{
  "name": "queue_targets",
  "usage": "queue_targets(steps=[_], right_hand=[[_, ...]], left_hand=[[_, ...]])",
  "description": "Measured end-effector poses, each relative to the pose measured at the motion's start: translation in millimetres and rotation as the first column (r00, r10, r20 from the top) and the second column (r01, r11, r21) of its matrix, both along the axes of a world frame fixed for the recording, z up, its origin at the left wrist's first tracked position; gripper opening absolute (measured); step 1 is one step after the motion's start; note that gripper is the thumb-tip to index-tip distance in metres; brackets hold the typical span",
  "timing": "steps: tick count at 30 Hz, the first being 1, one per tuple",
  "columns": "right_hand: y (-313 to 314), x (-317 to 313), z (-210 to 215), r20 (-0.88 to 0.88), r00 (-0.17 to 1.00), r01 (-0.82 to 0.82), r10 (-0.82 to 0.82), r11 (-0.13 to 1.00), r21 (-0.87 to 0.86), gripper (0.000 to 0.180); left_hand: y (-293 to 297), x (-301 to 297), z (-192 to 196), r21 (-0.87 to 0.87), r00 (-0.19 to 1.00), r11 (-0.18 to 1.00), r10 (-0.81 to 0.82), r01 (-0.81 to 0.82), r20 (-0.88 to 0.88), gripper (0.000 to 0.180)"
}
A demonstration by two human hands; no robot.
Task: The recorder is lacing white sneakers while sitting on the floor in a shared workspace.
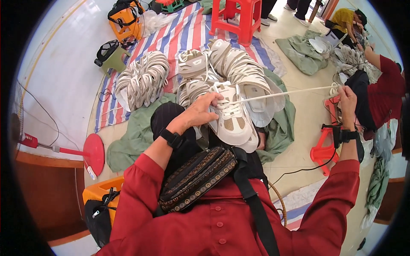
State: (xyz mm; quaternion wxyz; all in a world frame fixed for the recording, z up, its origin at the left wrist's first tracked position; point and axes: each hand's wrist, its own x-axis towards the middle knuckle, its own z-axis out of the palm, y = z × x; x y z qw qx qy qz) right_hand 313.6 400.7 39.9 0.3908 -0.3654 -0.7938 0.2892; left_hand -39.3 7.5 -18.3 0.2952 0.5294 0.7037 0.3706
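Resting across the person's lap, a white and beige sneaker [232, 121] lies with its toe toward the person's body and its laced top facing up, and every other place here is told from it. The left hand [203, 109] is closed over the sneaker's upper left side near the collar, fingers curled onto the tongue and eyelets, pinning it down. A white shoelace [290, 92] runs out of the sneaker's lacing and stretches taut to the right and slightly up, its long axis almost level across the view. Well to the right of the sneaker, the right hand [345, 99] is shut around the lace's far end, arm extended, so the left hand is the one on the shoe and the right is the one well away from it along the lace. Just behind the sneaker lies a heap of similar pale shoes [239, 64] on green cloth [279, 128]; farther left of it sits a bundle of white soles [143, 81] on a striped tarp [179, 34]. Behind the heap stands a red plastic stool [237, 19]. Below the sneaker, against the red shirt, hangs a dark patterned waist bag [196, 177]. Far right of the sneaker, another person in a red top [386, 91] works beside more shoes.
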Motion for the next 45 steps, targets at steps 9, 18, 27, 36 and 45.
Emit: queue_targets(steps=[9, 18, 27, 36, 45], right_hand=[[84, 19, 16, 0.278, 0.916, 0.145, -0.288, 0.886, 0.440, 0.026], [86, -51, -62, 0.465, 0.872, -0.042, -0.151, 0.925, 0.377, 0.031], [-174, -178, -62, 0.019, 0.746, -0.638, 0.665, 0.723, -0.266, 0.017], [-218, -205, -65, 0.159, 0.711, -0.675, 0.685, 0.729, -0.115, 0.010], [-220, -203, -64, 0.087, 0.684, -0.696, 0.724, 0.684, -0.221, 0.010]], left_hand=[[7, -1, 0, -0.032, 0.988, 0.999, -0.029, 0.025, -0.149, 0.052], [8, 1, -9, 0.054, 0.972, 0.999, 0.017, -0.005, -0.235, 0.046], [4, 0, -4, 0.043, 0.974, 0.999, 0.002, 0.008, -0.228, 0.043], [1, 3, -4, 0.276, 0.826, 0.950, 0.271, -0.146, -0.495, 0.027], [7, -3, -13, 0.190, 0.910, 0.967, 0.230, -0.172, -0.345, 0.009]])
